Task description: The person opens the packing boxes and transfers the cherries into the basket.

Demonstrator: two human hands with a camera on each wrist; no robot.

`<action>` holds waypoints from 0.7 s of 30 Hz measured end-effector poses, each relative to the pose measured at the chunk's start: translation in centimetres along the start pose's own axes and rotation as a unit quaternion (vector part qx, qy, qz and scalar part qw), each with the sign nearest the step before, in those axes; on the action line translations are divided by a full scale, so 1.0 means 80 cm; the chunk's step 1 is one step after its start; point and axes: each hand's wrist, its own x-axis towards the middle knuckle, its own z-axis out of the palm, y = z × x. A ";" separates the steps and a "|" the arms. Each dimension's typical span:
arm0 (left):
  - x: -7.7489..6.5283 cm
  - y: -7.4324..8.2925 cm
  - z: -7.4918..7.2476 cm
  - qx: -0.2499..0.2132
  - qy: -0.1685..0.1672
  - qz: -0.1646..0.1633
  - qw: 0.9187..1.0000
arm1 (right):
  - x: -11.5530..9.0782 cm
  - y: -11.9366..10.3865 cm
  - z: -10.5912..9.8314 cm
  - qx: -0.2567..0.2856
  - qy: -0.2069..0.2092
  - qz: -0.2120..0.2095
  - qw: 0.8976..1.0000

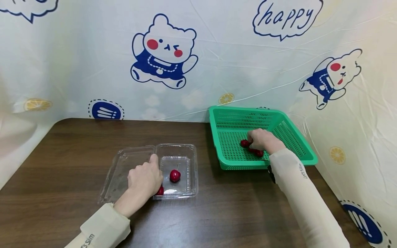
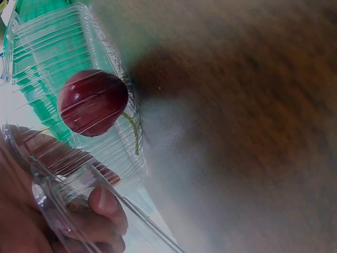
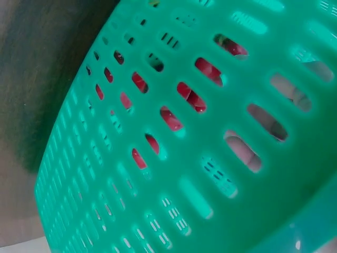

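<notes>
A clear plastic clamshell box lies unfolded on the table, its lid spread to the left. My left hand grips the box where lid and base meet; the left wrist view shows its curled fingers through the plastic. One dark red cherry with a stem sits in the base, and another cherry peeks out beside the left hand. My right hand reaches down into a green basket, at several cherries. Its fingertips are hidden, so whether they pinch a cherry is unclear.
The box and basket stand apart on a brown wooden table, the basket at the back right. Behind the table hangs a pale printed sheet, close to the basket's far rim. Slotted basket walls block most of the right wrist view.
</notes>
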 end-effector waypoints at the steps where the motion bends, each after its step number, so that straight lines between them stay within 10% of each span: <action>1: 0.000 0.000 0.000 0.000 0.000 0.000 1.000 | 0.000 0.000 -0.001 -0.001 0.000 -0.001 1.000; 21: 0.001 0.000 0.000 0.001 0.002 0.003 1.000 | -0.006 0.006 -0.017 0.013 0.013 -0.002 1.000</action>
